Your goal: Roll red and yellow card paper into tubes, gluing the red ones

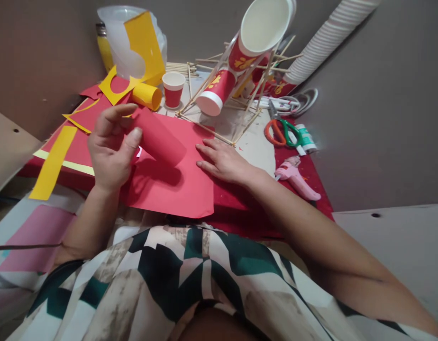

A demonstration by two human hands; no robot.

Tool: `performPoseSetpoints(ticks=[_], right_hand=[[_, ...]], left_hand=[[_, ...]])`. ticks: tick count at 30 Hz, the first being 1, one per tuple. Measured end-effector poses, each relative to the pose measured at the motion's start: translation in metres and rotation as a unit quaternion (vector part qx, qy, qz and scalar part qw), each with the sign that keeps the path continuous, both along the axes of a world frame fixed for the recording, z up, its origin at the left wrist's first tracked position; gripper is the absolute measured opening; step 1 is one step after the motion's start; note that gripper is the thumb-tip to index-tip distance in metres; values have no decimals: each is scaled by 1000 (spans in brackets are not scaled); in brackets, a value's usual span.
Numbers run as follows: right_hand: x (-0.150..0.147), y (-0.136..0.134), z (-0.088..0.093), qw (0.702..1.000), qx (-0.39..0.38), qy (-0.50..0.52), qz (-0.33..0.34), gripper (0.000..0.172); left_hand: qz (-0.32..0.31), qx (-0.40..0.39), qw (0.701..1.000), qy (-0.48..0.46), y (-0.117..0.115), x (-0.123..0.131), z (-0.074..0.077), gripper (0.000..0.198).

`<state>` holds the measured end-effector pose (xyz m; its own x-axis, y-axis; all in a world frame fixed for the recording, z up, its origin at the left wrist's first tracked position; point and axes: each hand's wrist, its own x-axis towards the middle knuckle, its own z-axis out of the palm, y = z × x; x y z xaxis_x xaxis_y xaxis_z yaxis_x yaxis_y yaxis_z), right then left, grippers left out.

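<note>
My left hand [114,147] grips one end of a red paper tube [162,139] between thumb and fingers. The tube is tilted above a red paper sheet [176,194] and casts a shadow on it. My right hand [222,161] lies palm down on the sheet's right side, its fingers stretched out. Beyond the sheet stands a frame of thin wooden sticks [205,125]. Within this frame rests a slanted tube of red and white paper cups [219,87]. A yellow paper roll [147,97] and a small red and white paper cup [173,90] stand behind the left hand.
Scissors [275,132], a pink glue gun [297,177] and a coiled white cable [293,105] lie at the right. A long stack of paper cups [329,42] leans by the wall. Yellow paper pieces [54,163] and a plastic container [123,47] are at the left.
</note>
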<state>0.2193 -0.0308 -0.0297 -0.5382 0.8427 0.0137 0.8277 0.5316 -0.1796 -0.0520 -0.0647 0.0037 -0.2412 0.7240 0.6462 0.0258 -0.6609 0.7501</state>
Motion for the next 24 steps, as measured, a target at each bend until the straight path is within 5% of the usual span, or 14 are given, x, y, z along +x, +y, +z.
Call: performPoseSetpoints(ticks=[5, 8, 12, 15, 18, 20, 24], right_hand=[[3, -17, 13, 977, 32, 211, -12, 56], [2, -29, 19, 936, -21, 351, 27, 77], [1, -34, 21, 897, -24, 430, 98, 99], [2, -35, 22, 892, 15, 436, 117, 75], [6, -38, 23, 893, 42, 431, 124, 33], [8, -41, 24, 895, 46, 429, 114, 12], [15, -51, 28, 892, 49, 440, 88, 5]], left_hand=[[-16, -26, 984, 177, -16, 21, 17, 39], [-59, -69, 973, 214, -13, 31, 26, 29], [-125, 63, 919, 369, -3, 38, 27, 25], [-138, 165, 870, 444, 1, 41, 23, 33], [-149, 161, 861, 458, -3, 44, 20, 33], [-155, 115, 872, 449, -9, 45, 19, 31], [-98, 36, 943, 317, -34, 39, 8, 32]])
